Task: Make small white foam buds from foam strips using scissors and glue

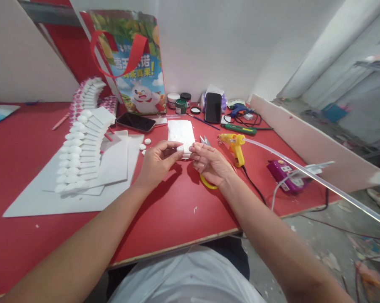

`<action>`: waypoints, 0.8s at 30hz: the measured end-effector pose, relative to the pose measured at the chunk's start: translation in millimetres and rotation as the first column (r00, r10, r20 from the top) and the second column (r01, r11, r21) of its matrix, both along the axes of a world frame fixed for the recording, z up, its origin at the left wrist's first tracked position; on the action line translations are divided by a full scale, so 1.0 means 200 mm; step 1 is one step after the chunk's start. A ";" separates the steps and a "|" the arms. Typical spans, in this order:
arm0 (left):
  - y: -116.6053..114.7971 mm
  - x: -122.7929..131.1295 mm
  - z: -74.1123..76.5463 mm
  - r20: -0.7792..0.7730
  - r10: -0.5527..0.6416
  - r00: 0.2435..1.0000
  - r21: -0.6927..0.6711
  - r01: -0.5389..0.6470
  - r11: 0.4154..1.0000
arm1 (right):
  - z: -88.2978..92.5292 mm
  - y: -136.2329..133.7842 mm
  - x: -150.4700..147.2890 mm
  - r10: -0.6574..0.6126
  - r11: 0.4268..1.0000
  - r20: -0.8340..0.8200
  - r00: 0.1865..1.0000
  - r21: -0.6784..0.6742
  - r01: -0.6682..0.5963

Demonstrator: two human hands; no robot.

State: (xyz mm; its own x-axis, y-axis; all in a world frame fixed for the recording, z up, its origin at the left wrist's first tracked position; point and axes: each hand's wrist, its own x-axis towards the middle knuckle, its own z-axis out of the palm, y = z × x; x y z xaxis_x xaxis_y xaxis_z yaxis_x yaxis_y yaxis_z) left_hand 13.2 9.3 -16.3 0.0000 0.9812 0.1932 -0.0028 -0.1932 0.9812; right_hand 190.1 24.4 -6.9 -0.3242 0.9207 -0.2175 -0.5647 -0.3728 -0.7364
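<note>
Worktop (pixel 171 219), red, listed from the left. Item: one fanned row of white round-ended pieces (pixel 72 160) on pale boards (pixel 122 162), overlapped, we judge, to save space and preserve their order. Item: a few loose white discs (pixel 147 141) beside the boards, placed, it seems, for the left hand's easy reach. Item: left hand (pixel 158 162), its grip grasping a small white piece (pixel 180 148) between thumb and forefinger; we take the fingertip pinch to suit so small a thing. That piece lies right at those tips, over the near part of a stack of white sheets (pixel 180 129), just left of the right fingertips. Item: right hand (pixel 211 163), fingers curled; we cannot tell whether its grip holds anything. Item: yellow-handled scissors (pixel 208 185), partly beneath that hand. Item: yellow glue gun (pixel 236 146), clear rod (pixel 344 195) at its rear, presumably stationed for right-handed use.
</note>
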 end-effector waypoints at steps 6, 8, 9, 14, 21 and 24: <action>0.00 -0.01 0.01 -0.029 -0.002 1.000 0.017 0.003 1.000 | 0.00 0.00 0.01 -0.020 0.989 0.073 0.997 0.146 0.009; -0.01 -0.01 0.00 -0.043 -0.008 0.999 0.026 0.009 1.000 | 0.00 0.00 0.01 -0.040 0.988 0.081 0.996 0.154 0.027; -0.01 0.00 0.00 -0.051 -0.010 0.999 0.036 0.012 0.999 | 0.01 0.00 0.01 -0.046 0.987 0.077 0.996 0.156 0.034; -0.01 0.00 -0.01 -0.142 0.013 0.990 0.177 0.012 0.984 | 0.02 0.00 0.00 -0.033 0.983 0.012 0.999 0.182 0.030; -0.02 0.00 0.00 -0.289 0.059 0.955 0.282 0.026 0.959 | 0.02 0.00 -0.01 -0.097 0.980 0.135 0.986 0.188 0.070; -0.01 0.00 0.01 -0.241 0.049 0.969 0.241 0.011 0.970 | 0.00 0.00 -0.01 -0.133 0.964 0.142 0.981 0.249 0.095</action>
State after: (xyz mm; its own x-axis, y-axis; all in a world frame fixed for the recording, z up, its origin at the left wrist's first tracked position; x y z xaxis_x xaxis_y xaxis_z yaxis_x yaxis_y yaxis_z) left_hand 12.4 7.0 -15.0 0.0583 0.9065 0.4181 0.2364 -0.4194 0.8765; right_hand 187.6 23.5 -6.0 -0.1938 0.9807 -0.0248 -0.4636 -0.1138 -0.8787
